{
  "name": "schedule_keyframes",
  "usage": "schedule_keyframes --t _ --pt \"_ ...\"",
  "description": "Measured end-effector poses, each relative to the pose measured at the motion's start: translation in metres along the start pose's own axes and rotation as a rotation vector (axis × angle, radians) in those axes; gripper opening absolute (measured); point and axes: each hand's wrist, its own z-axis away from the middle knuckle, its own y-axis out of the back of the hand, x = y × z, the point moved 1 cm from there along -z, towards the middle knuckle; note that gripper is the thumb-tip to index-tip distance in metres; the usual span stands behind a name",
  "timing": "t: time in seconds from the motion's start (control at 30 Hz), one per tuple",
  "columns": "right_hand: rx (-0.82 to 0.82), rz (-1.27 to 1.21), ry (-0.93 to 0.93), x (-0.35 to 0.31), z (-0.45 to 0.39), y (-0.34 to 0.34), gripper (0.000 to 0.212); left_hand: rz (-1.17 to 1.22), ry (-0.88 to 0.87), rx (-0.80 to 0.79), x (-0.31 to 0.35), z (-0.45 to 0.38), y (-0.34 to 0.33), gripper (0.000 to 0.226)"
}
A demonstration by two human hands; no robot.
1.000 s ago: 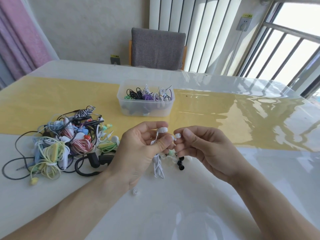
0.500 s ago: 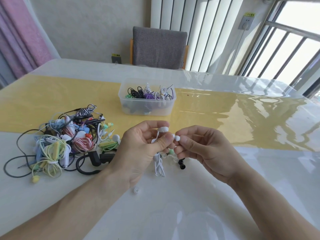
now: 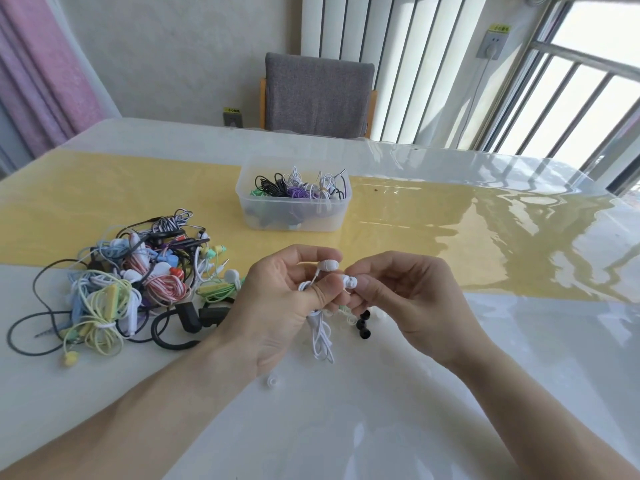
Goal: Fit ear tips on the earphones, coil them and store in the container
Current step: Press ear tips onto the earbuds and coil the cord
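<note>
White plastic earbud [image 3: 347, 281], its long axis running left-right above the bench [image 3: 381, 410], sat pinched in the left hand [image 3: 277, 306], directly left of the right hand [image 3: 412, 299] pinching its ear tip.

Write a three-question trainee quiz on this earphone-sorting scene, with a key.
1. True or false: the clear container already holds coiled earphones.
2. Which hand holds the white earphones with the cable hanging down: left hand or right hand?
3. Which side of the hands is the tangled pile on?

Key: 1 true. 2 left. 3 the person's left.
</note>
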Motion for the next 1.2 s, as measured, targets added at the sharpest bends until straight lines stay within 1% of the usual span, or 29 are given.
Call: schedule_keyframes --t 0.17,0.37,0.67,0.9,1.07,1.2 --pt "0.030 -0.006 0.032 0.0011 0.0007 -0.0012 0.020 0.001 -0.045 0.028 0.0005 0.0006 -0.0021 0.033" --pt "-0.010 -0.065 -0.005 -0.0013 0.0017 -0.0013 0.016 -0.009 -0.056 0.075 -0.0011 -0.0017 0.0022 0.021" --pt "0.007 -0.085 -0.033 -0.0004 0.0012 -0.0024 0.015 -0.060 -0.103 0.094 -0.0009 -0.0004 0.0011 0.022" --pt "-0.026 -0.232 -0.127 0.0003 -0.0004 -0.0018 0.018 -0.051 -0.112 0.087 0.0014 0.0005 -0.0003 0.024" --pt "-0.046 -0.233 -0.154 -0.0002 0.0000 -0.0016 0.017 -0.044 -0.101 0.070 0.0012 0.0013 -0.0007 0.024" --pt "-0.059 -0.194 -0.126 -0.0020 0.0008 -0.0018 0.014 -0.016 -0.059 0.061 0.0003 0.0024 -0.0006 0.022"
